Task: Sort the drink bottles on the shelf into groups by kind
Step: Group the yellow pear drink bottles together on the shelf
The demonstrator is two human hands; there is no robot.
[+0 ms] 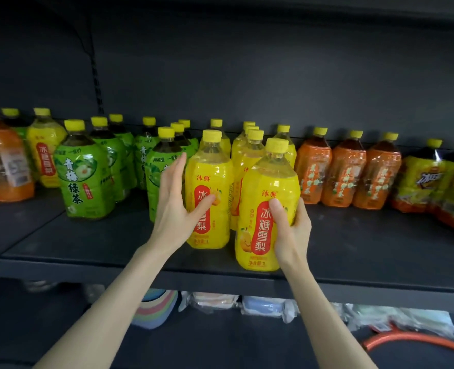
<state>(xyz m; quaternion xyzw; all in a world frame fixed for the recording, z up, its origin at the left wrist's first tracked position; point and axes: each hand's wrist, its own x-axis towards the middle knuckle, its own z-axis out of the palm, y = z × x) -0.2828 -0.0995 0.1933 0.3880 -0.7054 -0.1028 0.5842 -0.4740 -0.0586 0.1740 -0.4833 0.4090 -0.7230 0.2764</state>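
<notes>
On the dark shelf (87, 251) stand bottles with yellow caps, grouped by label colour. My right hand (290, 225) grips a yellow-label pear drink bottle (263, 187) near the shelf's front edge, thumb across its red label. My left hand (178, 198) lies with straight fingers against the left side of a second yellow bottle (215, 179), thumb touching its label. More yellow bottles (250, 155) stand behind. Green tea bottles (83, 174) are to the left, one of them right behind my left hand. Orange-label bottles (348, 174) line up to the right.
At far left stand an orange-label bottle (4, 166) and one yellow-label bottle (44, 150) among green ones. Dark-drink bottles with yellow-orange labels (428, 179) stand at far right. Below the shelf lie wrapped goods (268, 307) and an orange hose (417, 342).
</notes>
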